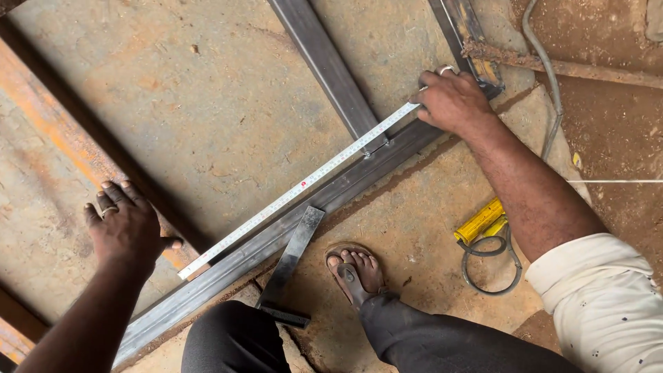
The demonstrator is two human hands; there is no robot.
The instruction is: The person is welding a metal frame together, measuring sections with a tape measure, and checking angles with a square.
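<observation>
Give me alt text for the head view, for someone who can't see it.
Seen from above, a person stretches a tape measure along a long steel bar on a concrete floor, right hand holding one end, left hand pressed beside the other. A metal square leans on the bar near a sandalled foot.

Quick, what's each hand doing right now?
Left hand: open, fingers spread flat, thumb pinning the tape measure end.
Right hand: closed, pressing the tape's other end onto the steel bar.
</observation>
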